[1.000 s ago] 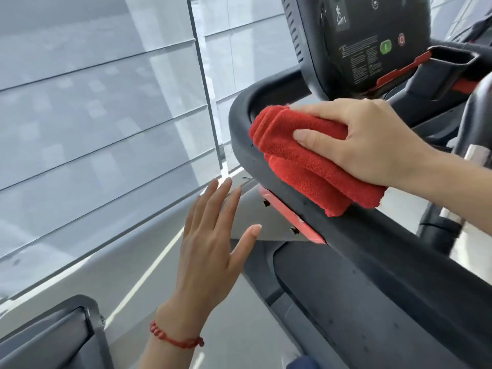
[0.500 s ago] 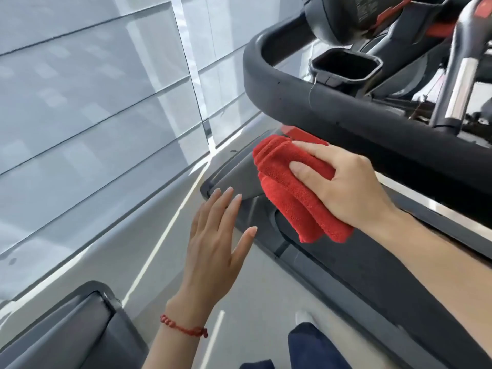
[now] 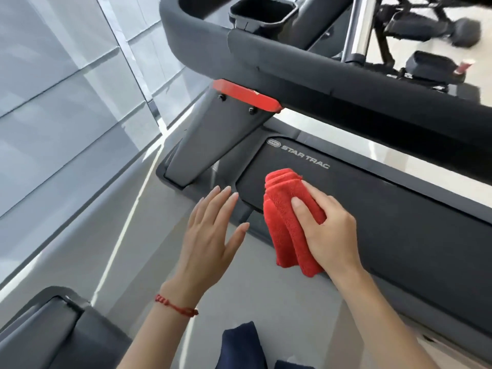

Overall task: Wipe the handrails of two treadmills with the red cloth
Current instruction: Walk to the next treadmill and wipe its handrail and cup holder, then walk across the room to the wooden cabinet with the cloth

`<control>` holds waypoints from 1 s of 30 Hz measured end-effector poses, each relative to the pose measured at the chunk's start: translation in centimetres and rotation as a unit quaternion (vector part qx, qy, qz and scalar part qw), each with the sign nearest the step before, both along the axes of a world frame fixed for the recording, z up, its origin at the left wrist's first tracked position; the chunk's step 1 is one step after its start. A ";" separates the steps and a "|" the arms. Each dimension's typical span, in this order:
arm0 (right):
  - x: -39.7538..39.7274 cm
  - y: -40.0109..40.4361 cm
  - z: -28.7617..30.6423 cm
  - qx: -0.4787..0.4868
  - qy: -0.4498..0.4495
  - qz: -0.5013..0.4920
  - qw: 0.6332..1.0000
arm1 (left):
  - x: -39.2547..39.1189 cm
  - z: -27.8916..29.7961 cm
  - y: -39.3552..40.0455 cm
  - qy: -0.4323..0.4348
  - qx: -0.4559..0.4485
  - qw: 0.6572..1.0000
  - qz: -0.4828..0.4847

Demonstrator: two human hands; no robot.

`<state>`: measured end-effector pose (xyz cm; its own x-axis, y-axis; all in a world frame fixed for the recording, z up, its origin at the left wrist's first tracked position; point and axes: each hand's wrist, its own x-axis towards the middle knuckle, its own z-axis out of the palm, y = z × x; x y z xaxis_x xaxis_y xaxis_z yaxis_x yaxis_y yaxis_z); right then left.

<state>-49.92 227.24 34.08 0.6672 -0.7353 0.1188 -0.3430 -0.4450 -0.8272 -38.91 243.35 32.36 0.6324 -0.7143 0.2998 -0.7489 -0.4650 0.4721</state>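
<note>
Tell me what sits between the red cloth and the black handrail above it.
In the head view, between the red cloth and the handrail lie the treadmill's dark side panel marked STAR TRAC and a strip of pale floor.

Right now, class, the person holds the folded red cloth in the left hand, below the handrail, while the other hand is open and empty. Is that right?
Not quite. The head view shows the red cloth gripped in the right hand, not the left. The rest holds: the cloth is below the handrail, and the other hand, the left hand, is open and empty.
</note>
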 end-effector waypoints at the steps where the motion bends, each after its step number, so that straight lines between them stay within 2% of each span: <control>1: -1.3 -0.2 -0.4 0.001 0.002 -0.018 1.000 | -0.9 -0.2 -0.7 0.005 0.004 1.000 -0.020; 10: -14.2 -2.4 -3.5 0.032 0.006 -0.173 0.984 | -10.2 -1.4 -7.2 0.021 0.039 0.989 -0.144; 18: -26.4 -3.4 -5.0 0.049 0.014 -0.293 0.955 | -20.2 -2.6 -12.4 0.024 0.064 0.965 -0.252; 27: -38.5 -3.5 -5.9 0.060 0.016 -0.415 0.908 | -31.5 -3.5 -17.9 0.008 0.090 0.916 -0.391; 30: -42.0 -3.3 -6.3 0.071 0.003 -0.476 0.876 | -35.1 -3.5 -20.0 0.000 0.110 0.882 -0.459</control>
<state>-91.95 223.99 27.75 -0.2572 -0.9661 -0.0210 -0.5077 0.1536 -0.8477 -74.01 223.37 28.88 -0.2424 -0.9659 0.0909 -0.8576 0.2571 0.4454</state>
